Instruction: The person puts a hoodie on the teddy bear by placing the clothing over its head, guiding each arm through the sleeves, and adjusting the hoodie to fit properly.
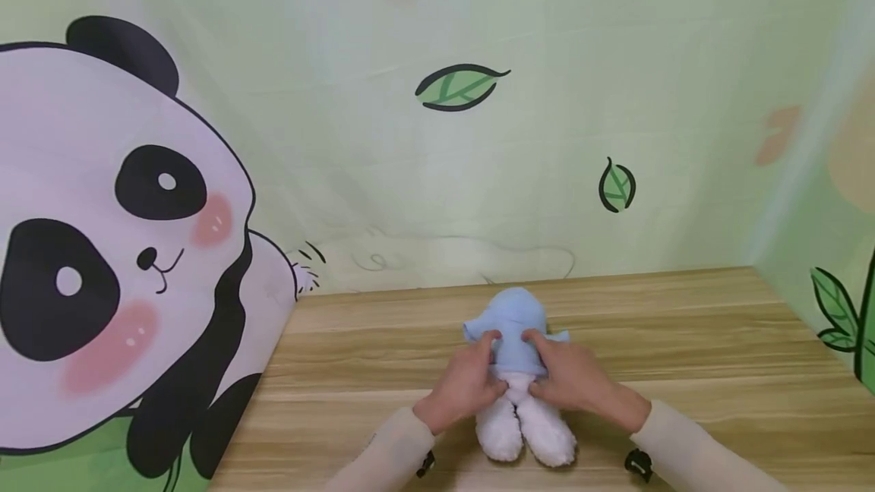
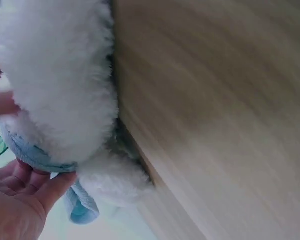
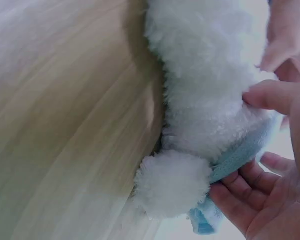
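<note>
A white fluffy plush toy (image 1: 499,431) lies on the table with its two legs pointing towards me. A light blue toy shirt (image 1: 516,325) with short sleeves covers its upper end, so the head is hidden. On the left side my left hand (image 1: 465,382) pinches the shirt's edge, fingers on the blue cloth and thumb by the white belly. Mirroring it, my right hand (image 1: 574,374) grips the opposite side of the hem. In the right wrist view my thumb presses the white fur and the fingers lie along the blue hem (image 3: 239,155).
The wood-grain table (image 1: 369,355) extends around the toy on both sides. Behind it hangs a pale green backdrop (image 1: 328,135) printed with leaves and a big panda (image 1: 198,127) at the left. Dark straps (image 1: 639,465) sit at the wrists below the pale sleeves.
</note>
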Motion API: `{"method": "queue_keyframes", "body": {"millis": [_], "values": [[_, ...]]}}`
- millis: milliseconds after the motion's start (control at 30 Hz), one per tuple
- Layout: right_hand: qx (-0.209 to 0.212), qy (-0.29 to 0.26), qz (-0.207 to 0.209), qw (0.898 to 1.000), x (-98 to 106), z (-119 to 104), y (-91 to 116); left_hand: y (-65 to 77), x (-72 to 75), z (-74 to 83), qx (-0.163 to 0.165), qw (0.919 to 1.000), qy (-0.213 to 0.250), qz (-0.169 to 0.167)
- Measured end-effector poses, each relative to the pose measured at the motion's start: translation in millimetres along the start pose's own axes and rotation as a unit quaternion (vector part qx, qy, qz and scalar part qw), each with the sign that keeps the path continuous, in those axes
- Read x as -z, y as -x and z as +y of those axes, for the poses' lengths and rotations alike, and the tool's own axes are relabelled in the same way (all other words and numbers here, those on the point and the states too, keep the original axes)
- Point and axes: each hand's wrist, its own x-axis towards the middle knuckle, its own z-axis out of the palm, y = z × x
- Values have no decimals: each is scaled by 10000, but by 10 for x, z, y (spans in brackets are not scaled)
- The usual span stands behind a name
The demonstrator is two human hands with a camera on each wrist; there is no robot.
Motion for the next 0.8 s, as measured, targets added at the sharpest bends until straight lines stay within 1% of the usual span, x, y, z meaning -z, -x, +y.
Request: {"method": "queue_keyframes", "body": {"millis": [33,100,200,300,433,567,667,733,800], "values": [[9,-40,-26,10000,1,4,2,6,-5,-7,32,10000,41,-14],[166,-57,56,9998,-13,13,9,11,-26,-17,80,9999,66,25],[451,64,361,9983,-52,17,12,2,-63,-19,41,9998,-72,156],[588,125,622,9963,-82,4,-8,-32,-83,-8,8,9992,-266,299],[724,181,855,9935,-106,-27,-44,-69,-87,10,15,9978,-561,349],[934,297,1165,9883,-146,-51,-62,-78,-106,28,-76,9947,-893,504],[993,314,1243,9868,-191,-59,-73,-81,-154,24,-141,9922,-1056,653],[996,313,1220,9870,-215,-58,-73,-81,-176,18,-147,9916,-1068,711],[925,278,1171,9884,-226,-47,-64,-68,-178,13,-79,9927,-971,706]]}}
